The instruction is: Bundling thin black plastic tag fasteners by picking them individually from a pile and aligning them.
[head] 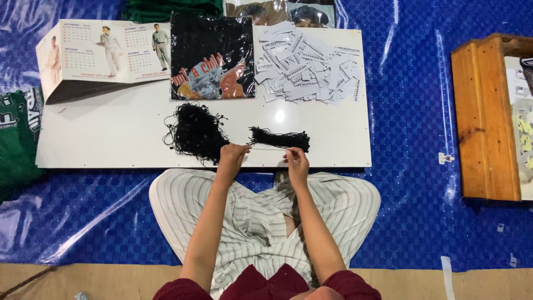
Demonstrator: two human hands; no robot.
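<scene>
A white board (111,133) lies flat on a blue tarp (411,166). On the board rest a folded calendar (105,53), a black printed shirt (212,55), a heap of white paper tags (308,69), a tangled pile of black strings (194,133) and a neater bundle of black strings (278,138) just beside it.

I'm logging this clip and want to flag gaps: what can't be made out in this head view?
- Thread between the left hand and right hand: too thin to tell how it is gripped.
- Fingertips: hidden behind the hands themselves.
- Crate: cut off by the right edge, contents unclear.
- Green cloth: cut off by the left edge.
- Tangled pile: single strands too fine to separate.
- Items above the board: cut off by the top edge.
</scene>
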